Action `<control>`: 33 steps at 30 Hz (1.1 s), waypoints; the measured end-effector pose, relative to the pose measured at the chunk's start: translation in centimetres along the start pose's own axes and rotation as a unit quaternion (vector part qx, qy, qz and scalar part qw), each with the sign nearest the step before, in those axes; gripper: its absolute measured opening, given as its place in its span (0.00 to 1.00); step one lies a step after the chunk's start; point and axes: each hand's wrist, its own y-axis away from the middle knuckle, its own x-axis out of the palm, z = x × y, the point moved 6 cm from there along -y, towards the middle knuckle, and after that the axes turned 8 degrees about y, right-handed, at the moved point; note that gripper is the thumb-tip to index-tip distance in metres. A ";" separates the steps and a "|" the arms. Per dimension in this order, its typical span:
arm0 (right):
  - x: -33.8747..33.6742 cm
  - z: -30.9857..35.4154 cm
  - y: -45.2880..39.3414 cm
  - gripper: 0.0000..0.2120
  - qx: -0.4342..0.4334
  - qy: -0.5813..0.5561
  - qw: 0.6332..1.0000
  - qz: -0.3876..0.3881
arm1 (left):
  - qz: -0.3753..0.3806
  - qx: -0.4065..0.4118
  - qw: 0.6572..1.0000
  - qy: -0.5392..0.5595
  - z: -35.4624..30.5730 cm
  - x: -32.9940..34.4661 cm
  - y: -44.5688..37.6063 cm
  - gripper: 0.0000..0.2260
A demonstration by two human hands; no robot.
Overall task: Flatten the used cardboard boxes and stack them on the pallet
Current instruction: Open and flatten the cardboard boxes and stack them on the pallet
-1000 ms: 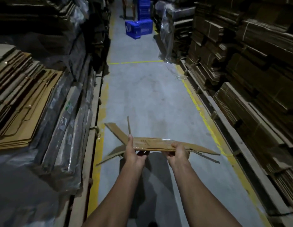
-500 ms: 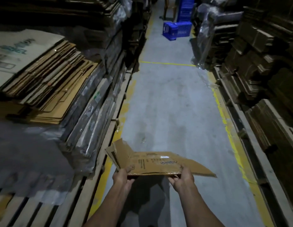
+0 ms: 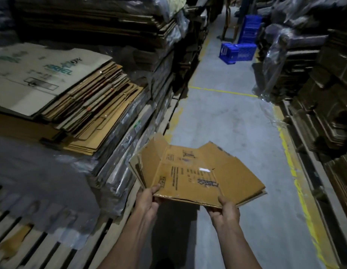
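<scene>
You grip the flattened box (image 3: 195, 171) by its near edge, left hand (image 3: 149, 199) and right hand (image 3: 224, 209) pinching it level, probably to slide onto the stack (image 3: 87, 105) at ten o'clock

At the upper left of the frame, the top sheet of the flattened cardboard stack (image 3: 42, 78) bore teal lettering that seemed to read "ARIEL". Print on the held flattened box (image 3: 190, 171) at lower centre was too blurred to read.
</scene>
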 end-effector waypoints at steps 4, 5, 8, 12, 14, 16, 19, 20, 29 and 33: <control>5.5 1.5 -0.8 0.19 -0.007 -0.037 0.999 0.030 | 0.044 0.023 0.999 0.007 -3.9 4.5 -1.1 0.20; 6.9 2.1 -0.9 0.19 -0.010 -0.047 0.998 0.041 | 0.055 0.028 0.998 0.011 -4.8 5.8 -1.5 0.18; 10.5 4.3 -1.9 0.18 -0.016 -0.079 0.992 0.093 | 0.092 0.040 0.995 0.030 -6.6 9.7 -2.5 0.15; 14.7 7.3 -2.4 0.24 -0.028 -0.088 0.985 0.147 | 0.112 0.073 0.990 0.051 -8.4 13.6 -2.3 0.19; 16.4 9.0 -2.5 0.24 -0.034 -0.093 0.981 0.165 | 0.120 0.090 0.987 0.064 -9.0 15.1 -2.1 0.21; 17.7 10.7 -2.8 0.23 -0.034 -0.088 0.977 0.191 | 0.130 0.109 0.983 0.076 -9.0 16.6 -1.8 0.19; 19.0 12.9 -3.9 0.24 -0.013 -0.074 0.969 0.235 | 0.143 0.133 0.974 0.113 -8.3 18.2 -0.8 0.19; 19.4 13.7 -4.3 0.25 -0.004 -0.066 0.965 0.254 | 0.138 0.148 0.971 0.126 -7.8 18.7 -0.5 0.20; 21.2 19.8 -4.0 0.42 0.052 -0.007 0.917 0.394 | 0.098 0.259 0.940 0.197 -3.9 21.5 5.1 0.21; 22.6 20.6 -3.0 0.57 0.066 0.000 0.884 0.462 | 0.106 0.314 0.924 0.192 -4.1 22.0 7.3 0.18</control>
